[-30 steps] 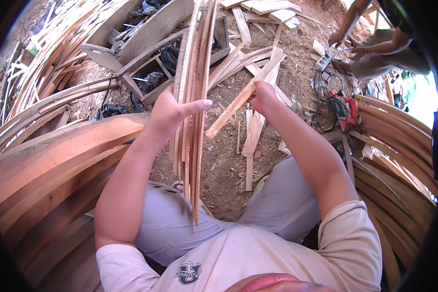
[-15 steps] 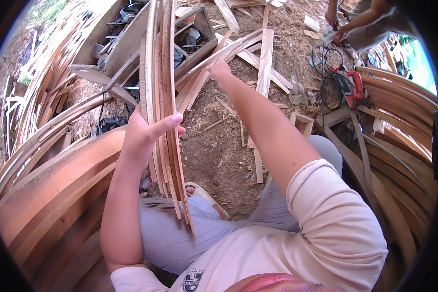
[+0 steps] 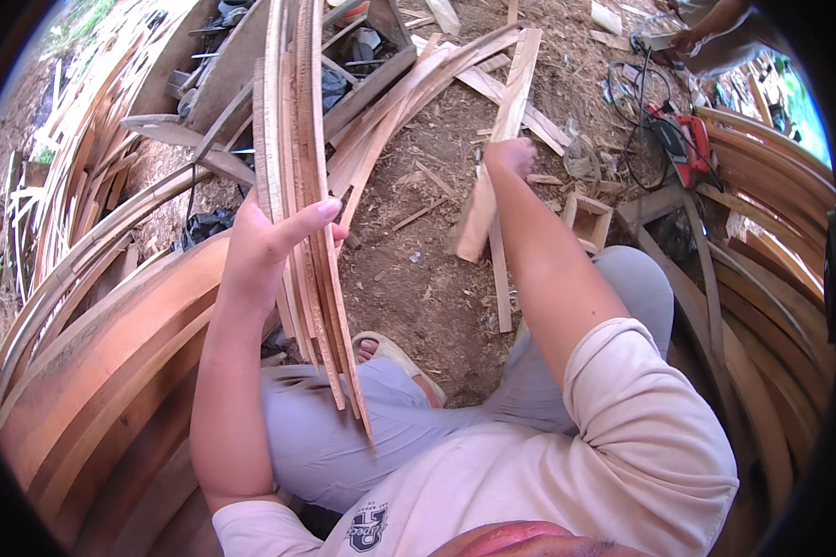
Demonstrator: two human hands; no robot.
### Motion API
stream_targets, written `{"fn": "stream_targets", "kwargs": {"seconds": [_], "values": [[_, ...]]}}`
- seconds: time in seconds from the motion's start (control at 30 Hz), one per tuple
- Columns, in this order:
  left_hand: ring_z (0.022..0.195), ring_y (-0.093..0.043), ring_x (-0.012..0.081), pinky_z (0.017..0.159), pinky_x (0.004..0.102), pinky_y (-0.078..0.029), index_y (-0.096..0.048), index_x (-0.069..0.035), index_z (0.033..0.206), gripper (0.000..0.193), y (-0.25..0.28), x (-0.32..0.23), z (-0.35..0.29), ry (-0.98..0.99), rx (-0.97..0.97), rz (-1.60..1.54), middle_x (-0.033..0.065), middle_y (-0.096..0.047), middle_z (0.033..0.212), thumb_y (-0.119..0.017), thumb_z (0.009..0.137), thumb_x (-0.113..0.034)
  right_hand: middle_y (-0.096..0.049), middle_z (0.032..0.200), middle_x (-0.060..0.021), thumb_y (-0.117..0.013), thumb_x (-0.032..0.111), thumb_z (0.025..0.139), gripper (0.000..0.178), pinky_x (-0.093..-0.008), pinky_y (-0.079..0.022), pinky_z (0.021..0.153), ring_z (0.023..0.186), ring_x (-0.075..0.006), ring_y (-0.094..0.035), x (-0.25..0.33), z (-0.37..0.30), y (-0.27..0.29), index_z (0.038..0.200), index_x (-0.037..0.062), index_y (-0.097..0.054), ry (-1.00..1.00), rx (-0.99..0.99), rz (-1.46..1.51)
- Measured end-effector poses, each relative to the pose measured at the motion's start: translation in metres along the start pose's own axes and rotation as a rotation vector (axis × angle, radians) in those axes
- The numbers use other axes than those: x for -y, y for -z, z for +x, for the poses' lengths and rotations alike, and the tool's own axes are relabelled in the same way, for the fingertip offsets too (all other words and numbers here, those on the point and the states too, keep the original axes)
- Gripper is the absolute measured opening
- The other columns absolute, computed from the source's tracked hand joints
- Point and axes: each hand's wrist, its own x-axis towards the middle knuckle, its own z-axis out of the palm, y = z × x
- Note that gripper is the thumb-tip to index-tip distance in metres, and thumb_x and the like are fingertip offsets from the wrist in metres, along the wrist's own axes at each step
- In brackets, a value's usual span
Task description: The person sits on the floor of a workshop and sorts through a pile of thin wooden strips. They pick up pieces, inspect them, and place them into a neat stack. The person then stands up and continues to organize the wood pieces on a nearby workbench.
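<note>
My left hand (image 3: 283,237) is closed round a bundle of long thin wooden strips (image 3: 299,139), its thumb lying across them. The bundle runs from the top edge of the view down over my left thigh, its lower ends uneven. Out to the right, my right hand (image 3: 511,156) grips a flat pale wooden board (image 3: 478,212) partway along. That board slants from upper right to lower left above the ground, and its near end looks slightly smeared by motion. The fingers of my right hand are curled over its edge.
Curved boards (image 3: 93,362) are stacked on my left, more (image 3: 752,325) on my right. Loose planks (image 3: 381,139) lie ahead near a wooden tool box (image 3: 372,88). A red power tool (image 3: 683,148) with a cord rests at right. Another person's hand (image 3: 685,42) shows at the upper right.
My right hand has moved right and nearer, from the planks by the tool box to the pale board, which it now holds lifted and shifted. My left hand keeps the strips.
</note>
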Motion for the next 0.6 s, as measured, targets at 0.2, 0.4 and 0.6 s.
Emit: {"fn": "stream_targets", "kwargs": {"seconds": [0.2,0.4,0.6], "values": [[0.086,-0.071,0.0196,0.075,0.0326,-0.059,-0.055,0.005,0.126,0.068,-0.005,0.002,0.000,0.008,-0.026,0.049,0.0143,-0.068,0.106,-0.079,0.079,-0.037,-0.070,0.111,-0.0268,-0.062,0.013,0.085,0.031,-0.0484,-0.052,0.094,0.108,-0.0436,-0.067,0.047,-0.029,-0.013,0.112,-0.0018,-0.065,0.054,0.244,0.614],[0.086,-0.071,0.0214,0.079,0.0345,-0.060,-0.052,0.005,0.127,0.068,-0.011,0.000,0.005,0.033,-0.015,0.039,0.0169,-0.068,0.108,-0.081,0.079,-0.033,-0.072,0.110,-0.0210,-0.066,0.003,0.085,0.028,-0.0402,-0.054,0.087,0.100,-0.0319,-0.070,0.104,-0.068,-0.025,0.112,-0.0025,-0.066,0.073,0.434,0.861],[0.087,-0.071,0.0227,0.081,0.0352,-0.059,-0.050,0.006,0.131,0.072,-0.010,0.000,0.003,0.040,-0.013,-0.020,0.0166,-0.067,0.107,-0.082,0.078,-0.030,-0.072,0.111,-0.0190,-0.077,0.010,0.087,0.030,-0.0393,-0.053,0.084,0.099,-0.0289,-0.070,0.121,-0.097,-0.027,0.112,-0.0040,-0.067,0.109,0.562,0.870]]}}
